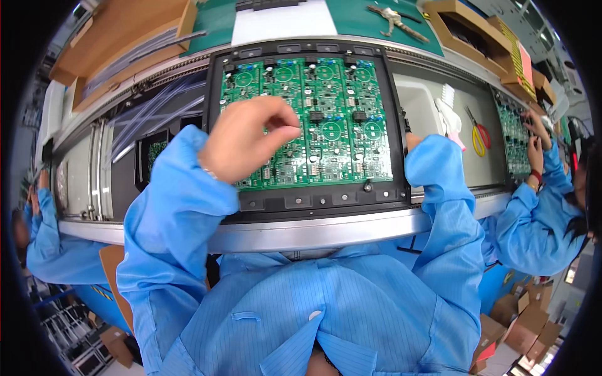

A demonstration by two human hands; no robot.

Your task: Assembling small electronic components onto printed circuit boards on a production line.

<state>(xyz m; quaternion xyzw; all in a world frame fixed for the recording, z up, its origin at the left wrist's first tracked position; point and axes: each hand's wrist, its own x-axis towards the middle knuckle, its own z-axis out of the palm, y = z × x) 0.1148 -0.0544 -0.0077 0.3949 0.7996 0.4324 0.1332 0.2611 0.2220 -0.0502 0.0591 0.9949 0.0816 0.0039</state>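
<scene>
A green circuit board panel (342, 160), divided into several repeated sections with small components, lies in a black carrier frame (282, 203) in front of me. Over the panel's left half hovers my left hand (244, 138), thumb and forefinger curled together in a pinch. Anything between those fingertips is too small or hidden to make out. At the carrier's right edge is my right hand (412, 140), mostly covered by its blue sleeve; its fingers cannot be seen well enough to tell what they do. Beside it stands a white plastic bin (417, 100).
Right of the bin are a white brush (448, 97) and yellow-and-red-handled cutters (480, 139). Clear plastic strips (147, 119) lie left. A white sheet (282, 24) and cardboard boxes (464, 31) sit beyond. A co-worker's hands (535, 147) are over another panel at right.
</scene>
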